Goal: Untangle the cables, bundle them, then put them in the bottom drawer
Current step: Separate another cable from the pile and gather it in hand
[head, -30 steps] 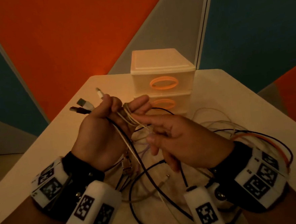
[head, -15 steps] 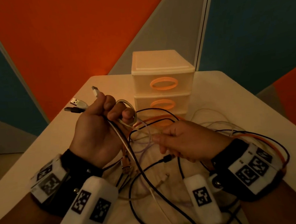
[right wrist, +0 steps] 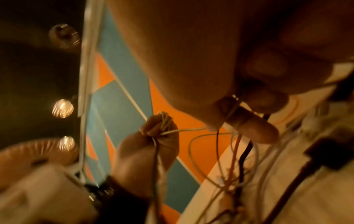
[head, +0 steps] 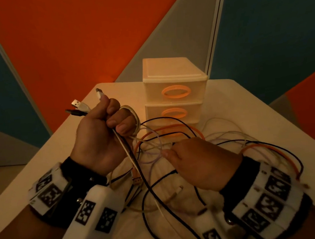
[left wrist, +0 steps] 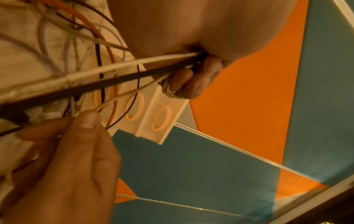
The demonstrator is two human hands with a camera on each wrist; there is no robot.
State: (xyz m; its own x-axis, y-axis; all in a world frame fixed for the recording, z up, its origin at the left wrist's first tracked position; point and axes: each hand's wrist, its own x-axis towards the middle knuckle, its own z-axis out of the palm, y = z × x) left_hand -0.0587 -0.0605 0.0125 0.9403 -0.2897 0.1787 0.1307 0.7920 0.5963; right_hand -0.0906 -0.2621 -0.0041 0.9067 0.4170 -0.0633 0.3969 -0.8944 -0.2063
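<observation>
My left hand (head: 105, 136) is raised in a fist that grips several cables, their USB plugs (head: 81, 107) sticking out past the knuckles. A thin pale cable (head: 134, 117) is coiled round its fingers (left wrist: 193, 84). Lower and to the right, my right hand (head: 199, 163) pinches that same thin cable (right wrist: 184, 130) between thumb and fingertip. A tangle of black, orange (head: 174, 127) and pale cables (head: 157, 175) lies on the table beneath both hands. Behind them stands the small drawer unit (head: 173, 92), drawers shut, with its bottom drawer (head: 172, 132) partly hidden by cables.
The white table (head: 245, 109) ends close on the left and right of the tangle. Orange, teal and grey wall panels rise behind it. Cable loops (head: 278, 152) trail over my right wrist toward the table's right edge.
My left hand has lifted and curled into a fist with the pale coil on its fingers. My right hand has dropped down and right, drawing the thin cable out.
</observation>
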